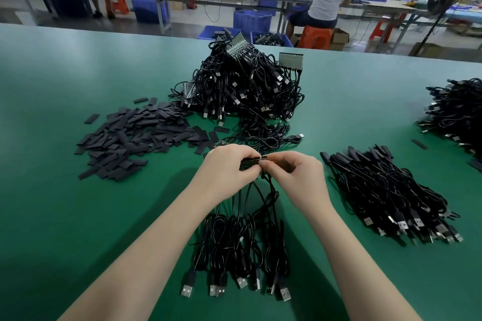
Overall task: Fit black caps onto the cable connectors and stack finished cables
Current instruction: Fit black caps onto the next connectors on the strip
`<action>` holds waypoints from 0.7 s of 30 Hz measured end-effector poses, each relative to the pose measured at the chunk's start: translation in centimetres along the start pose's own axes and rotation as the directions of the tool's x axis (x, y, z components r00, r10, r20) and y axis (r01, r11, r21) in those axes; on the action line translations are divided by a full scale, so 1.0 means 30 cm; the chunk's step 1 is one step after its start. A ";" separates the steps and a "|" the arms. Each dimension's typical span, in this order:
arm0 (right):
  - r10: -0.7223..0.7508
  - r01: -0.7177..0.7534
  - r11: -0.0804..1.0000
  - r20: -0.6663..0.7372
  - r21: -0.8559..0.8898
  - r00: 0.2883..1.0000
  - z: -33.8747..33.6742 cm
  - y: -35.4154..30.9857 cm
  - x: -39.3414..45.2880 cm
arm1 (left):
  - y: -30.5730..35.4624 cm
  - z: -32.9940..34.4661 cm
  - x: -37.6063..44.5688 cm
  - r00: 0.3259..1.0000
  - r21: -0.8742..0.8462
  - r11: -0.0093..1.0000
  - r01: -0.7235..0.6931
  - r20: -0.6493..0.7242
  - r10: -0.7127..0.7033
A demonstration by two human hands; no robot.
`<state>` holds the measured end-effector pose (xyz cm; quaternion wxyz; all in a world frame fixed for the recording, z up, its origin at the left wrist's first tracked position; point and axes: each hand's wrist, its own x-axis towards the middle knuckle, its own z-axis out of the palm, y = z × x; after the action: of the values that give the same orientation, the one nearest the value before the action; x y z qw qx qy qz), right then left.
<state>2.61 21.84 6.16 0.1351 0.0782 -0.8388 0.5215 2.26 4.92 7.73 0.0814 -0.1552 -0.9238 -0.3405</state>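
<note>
While a small green board (251, 163) at the head of a cable bundle (242, 237) is gripped by the left hand (229, 169), its long axis runs left to right. One end is pinched by the right hand (294, 174); whether a cap is held cannot be told. Loose black caps (130, 138) lie toward the tabletop's left edge, nearer the left hand; finished cables (391, 195) are stacked toward the right edge. Nothing is seen between.

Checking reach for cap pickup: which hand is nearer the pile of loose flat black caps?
Left. The left hand sits just right of the pile of loose flat black caps on the green table; the right hand is farther right, beyond the left hand.
</note>
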 end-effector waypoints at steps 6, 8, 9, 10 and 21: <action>0.001 -0.001 1.000 0.043 0.008 0.999 -0.014 -0.011 0.005 | -0.014 -0.005 0.007 1.000 -0.066 0.998 0.003 -0.006 -0.003; 0.000 0.000 1.000 0.048 0.010 0.999 -0.016 -0.013 0.008 | -0.015 -0.005 0.012 1.000 -0.074 0.997 0.000 -0.017 -0.001; -0.001 0.001 1.000 0.052 0.016 0.999 -0.019 -0.014 0.008 | -0.016 -0.006 0.014 1.000 -0.082 0.997 -0.001 -0.018 -0.001; -0.004 0.003 1.000 0.056 0.021 0.998 -0.020 -0.014 0.007 | -0.017 -0.007 0.015 1.000 -0.088 0.996 0.001 -0.017 -0.003; 0.002 -0.001 0.999 0.015 -0.051 1.000 0.002 -0.021 0.005 | -0.023 0.004 0.009 0.999 -0.075 0.997 0.035 -0.001 -0.035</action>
<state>2.62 21.52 6.72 0.1305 0.0777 -0.8528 0.4996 1.76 4.57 7.30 0.0708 -0.1414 -0.9128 -0.3764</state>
